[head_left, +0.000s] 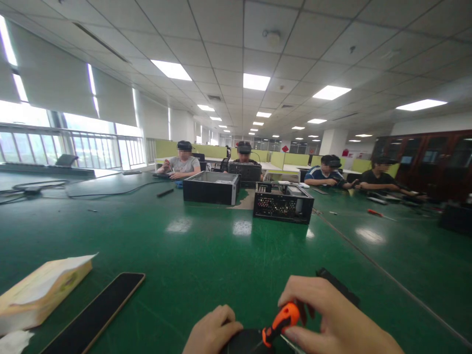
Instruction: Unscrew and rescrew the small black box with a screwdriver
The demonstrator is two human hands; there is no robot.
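At the bottom of the head view, my left hand (212, 330) has its fingers curled over the left edge of a dark flat object (245, 340), closed on it. Most of that object lies below the picture's edge, so its kind is not clear. My right hand (334, 317) is closed around the orange and black handle of a screwdriver (280, 322), which slants over the dark object. The screwdriver's tip is out of sight. Just beyond my right hand, partly covered by it, lies a black flat piece (337, 285).
A smartphone-like black slab (98, 314) and a tissue pack (44, 290) lie at left on the green table (177, 250). Two open computer cases (210, 194) (283, 209) stand ahead. Another screwdriver (376, 213) lies at right. Several people sit across the table.
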